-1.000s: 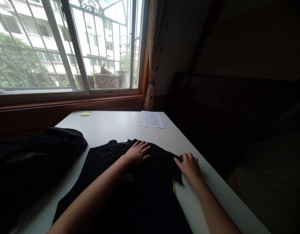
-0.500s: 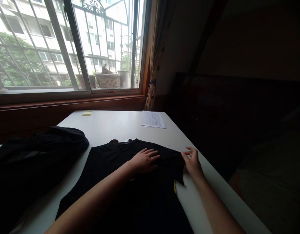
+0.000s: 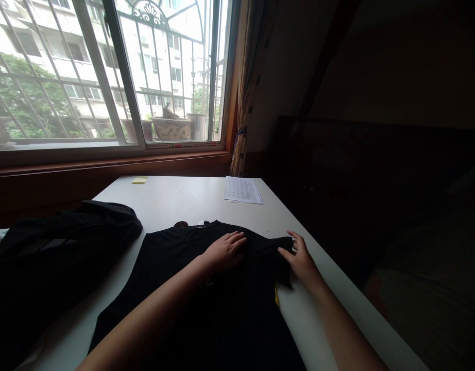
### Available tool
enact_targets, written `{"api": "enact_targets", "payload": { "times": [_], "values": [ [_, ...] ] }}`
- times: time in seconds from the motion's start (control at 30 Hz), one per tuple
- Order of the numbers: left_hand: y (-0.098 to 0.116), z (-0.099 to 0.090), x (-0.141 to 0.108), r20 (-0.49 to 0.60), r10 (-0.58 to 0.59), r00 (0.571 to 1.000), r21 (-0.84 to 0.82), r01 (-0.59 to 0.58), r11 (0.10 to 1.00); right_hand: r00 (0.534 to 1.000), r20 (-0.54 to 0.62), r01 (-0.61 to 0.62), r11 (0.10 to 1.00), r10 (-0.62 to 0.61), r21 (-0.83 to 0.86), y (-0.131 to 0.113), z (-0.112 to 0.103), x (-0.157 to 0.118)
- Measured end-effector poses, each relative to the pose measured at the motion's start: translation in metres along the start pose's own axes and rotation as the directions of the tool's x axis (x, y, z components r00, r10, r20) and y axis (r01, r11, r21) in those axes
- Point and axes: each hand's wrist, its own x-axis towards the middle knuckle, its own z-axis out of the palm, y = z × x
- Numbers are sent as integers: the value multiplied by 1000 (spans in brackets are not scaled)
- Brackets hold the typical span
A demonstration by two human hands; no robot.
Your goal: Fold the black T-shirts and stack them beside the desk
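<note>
A black short-sleeved garment (image 3: 237, 309) lies spread over the white table (image 3: 175, 198), its neckline toward the far side. My left hand (image 3: 226, 250) rests flat on its upper middle, fingers apart. At the end of the right sleeve is my right hand (image 3: 299, 255), with thumb and fingers around the sleeve's edge, which is slightly raised and wrinkled. A bit of yellow (image 3: 276, 296) shows beside the garment under that sleeve. Two small round objects, one dark (image 3: 181, 224) and one pale (image 3: 204, 222), peek out past the neckline.
Another dark cloth (image 3: 67, 252) is heaped on the left side of the table. Printed sheets (image 3: 243, 190) lie at the far right corner and a yellow note (image 3: 139, 180) at the far left. A barred window and a tied curtain (image 3: 239, 139) stand behind.
My right hand has shifted slightly left and up with the sleeve's edge, which now looks bunched. My left hand has slid a little to the left on the cloth.
</note>
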Motion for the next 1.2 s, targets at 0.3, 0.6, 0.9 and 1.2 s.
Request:
{"api": "enact_targets", "payload": {
  "times": [0.3, 0.6, 0.9, 1.2],
  "values": [
    [-17, -1, -5, -19, -33, 999, -24, 32, 999, 978, -90, 195, 976, -186, 93, -70, 9, -30],
    [-38, -8, 5, -102, -208, 973, -229, 180, 957, 880, 367, 170, 922, -301, 347, -113, 2, -55],
    [-33, -13, 26, -18, -481, 876, -421, 430, 799, 697, 717, 79, 994, -5, -70, -67, -22, -33],
    [-28, 0, 66, 3, -579, 815, -495, 504, 708, 667, 742, 230, 967, -73, -112, -57, -13, -34]
  ]
}}
